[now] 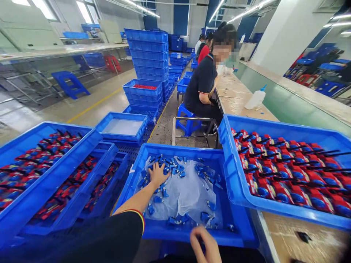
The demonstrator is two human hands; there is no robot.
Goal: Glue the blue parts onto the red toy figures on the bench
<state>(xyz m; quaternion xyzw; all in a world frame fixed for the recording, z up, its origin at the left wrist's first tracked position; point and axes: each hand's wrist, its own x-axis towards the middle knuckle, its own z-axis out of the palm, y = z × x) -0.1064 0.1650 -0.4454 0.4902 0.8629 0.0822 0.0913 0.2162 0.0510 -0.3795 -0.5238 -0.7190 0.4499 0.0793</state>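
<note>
A blue plastic tray [236,233] sits in front of me, lined with a crumpled translucent plastic sheet [189,186]. Many small blue plastic parts [175,168] lie scattered on the sheet, thickest toward the far left. Among those parts my left hand [159,174] reaches down with its fingers spread, touching them; no part is visibly gripped. At the tray's near edge, my right hand [205,244] is curled, thumb and fingers rounded together. Something dark shows inside that curl, but I cannot make out what it is.
On the right, a blue tray [230,175] of red-and-blue toy pieces rests on the workbench [285,233]. Stacked trays [90,131] of similar pieces stand left. Ahead are tall blue crates [148,51], a seated co-worker [200,84] and a white squeeze bottle [255,100].
</note>
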